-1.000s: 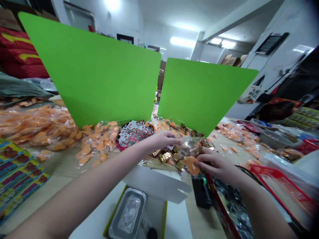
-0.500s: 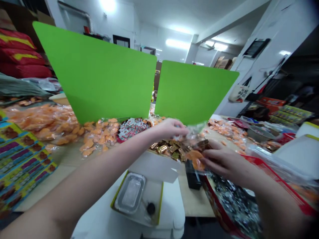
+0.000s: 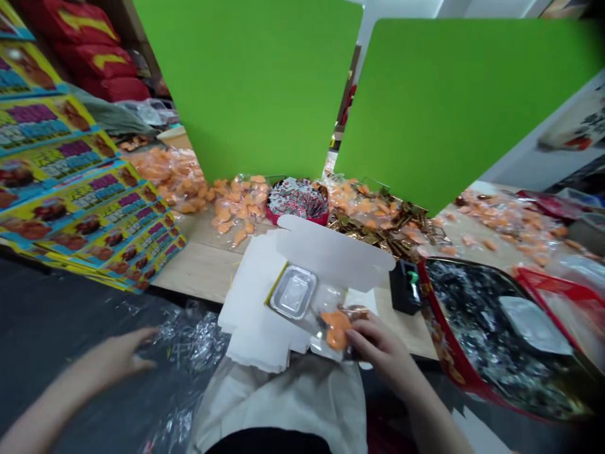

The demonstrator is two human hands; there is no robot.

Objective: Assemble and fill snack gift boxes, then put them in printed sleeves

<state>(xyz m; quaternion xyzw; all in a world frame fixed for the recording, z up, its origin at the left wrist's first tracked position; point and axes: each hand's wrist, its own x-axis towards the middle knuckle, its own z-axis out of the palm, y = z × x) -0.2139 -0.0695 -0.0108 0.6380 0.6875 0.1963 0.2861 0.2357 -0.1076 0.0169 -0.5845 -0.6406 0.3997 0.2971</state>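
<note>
My right hand [image 3: 378, 340] grips a clear packet with an orange piece [image 3: 336, 328] and a brown-gold sachet, over the right part of an open white box [image 3: 331, 252]. In the box's left part lies a foil tray [image 3: 293, 292]. My left hand [image 3: 118, 356] is out at the lower left, fingers apart and holding nothing, above the floor near some crumpled clear plastic [image 3: 193, 340]. The box rests on flat white cartons [image 3: 250, 296] over my lap.
Behind the box are a red bowl of small sachets [image 3: 297, 198], gold sachets [image 3: 368, 233] and orange packets [image 3: 241, 202]. A black holder [image 3: 405, 287] and red tray [image 3: 447, 353] stand right, printed boxes [image 3: 94, 208] left, green panels [image 3: 255, 88] behind.
The view has tilted down. My left hand has left the sachets and swung to the lower left, now open. My right hand has brought the orange packet over the white box.
</note>
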